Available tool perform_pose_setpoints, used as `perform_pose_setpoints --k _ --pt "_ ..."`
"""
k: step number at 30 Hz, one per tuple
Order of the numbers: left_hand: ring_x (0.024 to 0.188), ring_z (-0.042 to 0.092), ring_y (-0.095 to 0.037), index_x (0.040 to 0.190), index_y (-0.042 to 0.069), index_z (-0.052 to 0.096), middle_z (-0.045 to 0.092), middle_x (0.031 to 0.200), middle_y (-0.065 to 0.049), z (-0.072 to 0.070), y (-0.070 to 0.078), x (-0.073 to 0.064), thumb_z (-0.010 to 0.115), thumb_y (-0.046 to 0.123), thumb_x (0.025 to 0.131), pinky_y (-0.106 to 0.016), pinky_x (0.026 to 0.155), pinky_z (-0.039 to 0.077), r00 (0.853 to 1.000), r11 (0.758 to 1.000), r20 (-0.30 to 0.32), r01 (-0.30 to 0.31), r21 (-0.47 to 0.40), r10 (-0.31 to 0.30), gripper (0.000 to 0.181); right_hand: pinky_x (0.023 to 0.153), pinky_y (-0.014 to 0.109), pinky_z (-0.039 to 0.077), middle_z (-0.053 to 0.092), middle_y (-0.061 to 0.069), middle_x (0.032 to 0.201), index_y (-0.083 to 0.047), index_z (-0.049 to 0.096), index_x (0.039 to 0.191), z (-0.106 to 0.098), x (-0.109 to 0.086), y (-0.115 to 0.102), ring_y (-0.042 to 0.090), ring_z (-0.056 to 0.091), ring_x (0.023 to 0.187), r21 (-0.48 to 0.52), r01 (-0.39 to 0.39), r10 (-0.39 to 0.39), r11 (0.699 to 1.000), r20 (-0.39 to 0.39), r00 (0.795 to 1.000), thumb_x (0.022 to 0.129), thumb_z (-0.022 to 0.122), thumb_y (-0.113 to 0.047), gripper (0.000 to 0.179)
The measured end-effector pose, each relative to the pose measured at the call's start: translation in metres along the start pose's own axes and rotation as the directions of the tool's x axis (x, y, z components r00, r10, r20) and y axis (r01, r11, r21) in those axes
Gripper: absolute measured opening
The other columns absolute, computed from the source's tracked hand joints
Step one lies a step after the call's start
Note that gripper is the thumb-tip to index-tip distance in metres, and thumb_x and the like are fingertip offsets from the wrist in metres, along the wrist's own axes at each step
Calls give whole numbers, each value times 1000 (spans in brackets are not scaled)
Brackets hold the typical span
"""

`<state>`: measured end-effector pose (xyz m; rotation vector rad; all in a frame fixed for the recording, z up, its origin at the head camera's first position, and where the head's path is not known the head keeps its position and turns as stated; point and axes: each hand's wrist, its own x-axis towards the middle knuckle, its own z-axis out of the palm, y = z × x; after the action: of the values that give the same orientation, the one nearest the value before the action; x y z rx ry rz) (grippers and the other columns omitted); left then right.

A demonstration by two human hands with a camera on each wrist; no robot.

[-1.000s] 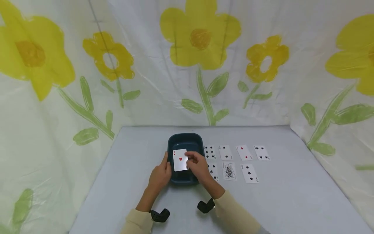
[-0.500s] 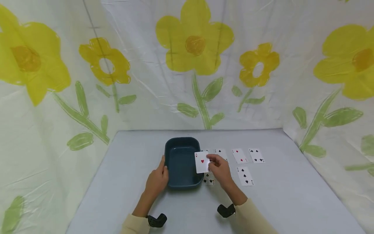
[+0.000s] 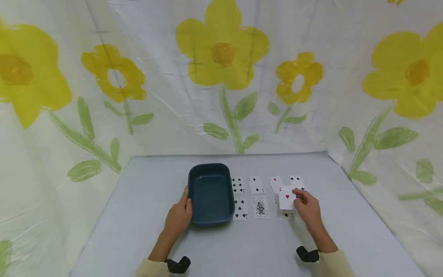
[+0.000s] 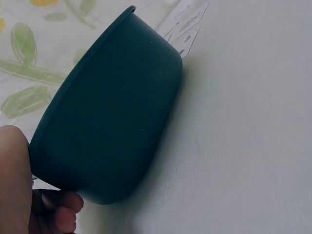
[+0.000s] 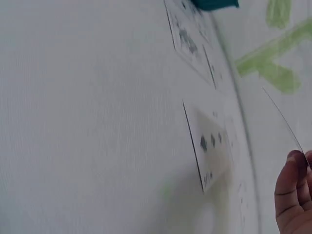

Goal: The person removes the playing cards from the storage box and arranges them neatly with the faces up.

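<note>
My left hand grips the left side of a dark teal rectangular tub, its fingers curled by the tub's lower end in the left wrist view. My right hand pinches an ace of hearts by its right edge, face up. The ace overlaps the three of spades and parts of a two of diamonds and a four of spades in the head view. From the right wrist, the ace appears edge-on, raised over the table.
Face-up cards lie in two rows right of the tub, including a two of spades, a joker and a five of spades. A flowered curtain rises behind the white table.
My right hand has carried the ace of hearts from over the tub rightward to above the right-hand cards. My left hand stays at the tub. The head view has shifted slightly.
</note>
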<state>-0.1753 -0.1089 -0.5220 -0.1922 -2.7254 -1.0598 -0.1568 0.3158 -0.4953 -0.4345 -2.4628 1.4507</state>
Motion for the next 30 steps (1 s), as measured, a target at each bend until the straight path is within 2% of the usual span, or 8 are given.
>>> perform_pose_setpoints --k 5,9,15,20,25,30 --pt "45 26 -10 154 -1 34 38 54 2 -2 3 0 43 17 106 -31 46 29 1000 1000 0 -5 -6 5 52 69 16 41 61 20 116 4 64 124 -26 9 23 28 53 100 -65 -84 78 994 -92 993 92 49 -4 36" --pt "45 29 -12 155 -1 32 42 55 0 -2 4 3 42 16 106 -32 47 31 1000 1000 28 3 6 -3 53 70 25 42 61 19 112 4 65 122 -40 15 38 28 52 99 -120 -119 106 986 -109 988 91 48 -5 36" --pt "44 30 -12 156 -1 29 38 53 0 -1 2 6 42 14 106 -32 47 31 997 999 74 18 36 -20 54 69 33 45 59 21 108 5 62 122 -44 21 50 34 53 96 -207 -105 102 973 -24 994 90 53 -6 35" --pt "43 32 -13 154 -6 29 39 50 0 -7 6 10 43 13 105 -32 45 30 993 995 117 -5 103 -7 54 71 36 47 59 22 108 6 59 125 -42 23 49 35 55 96 -234 -88 96 968 24 995 89 55 -5 37" --pt "45 38 -15 150 -10 33 42 51 0 -10 7 11 45 12 104 -34 46 33 992 986 122 -40 160 20 53 71 35 48 59 23 112 5 58 127 -43 22 50 35 56 98 -233 -95 113 968 64 992 88 54 -3 40" --pt "46 40 -16 149 -10 36 43 51 -1 -13 5 10 46 11 104 -36 47 36 992 983 121 -57 177 36 51 68 30 48 59 22 112 5 57 128 -44 23 53 34 56 97 -218 -89 111 972 91 990 87 54 -2 41"
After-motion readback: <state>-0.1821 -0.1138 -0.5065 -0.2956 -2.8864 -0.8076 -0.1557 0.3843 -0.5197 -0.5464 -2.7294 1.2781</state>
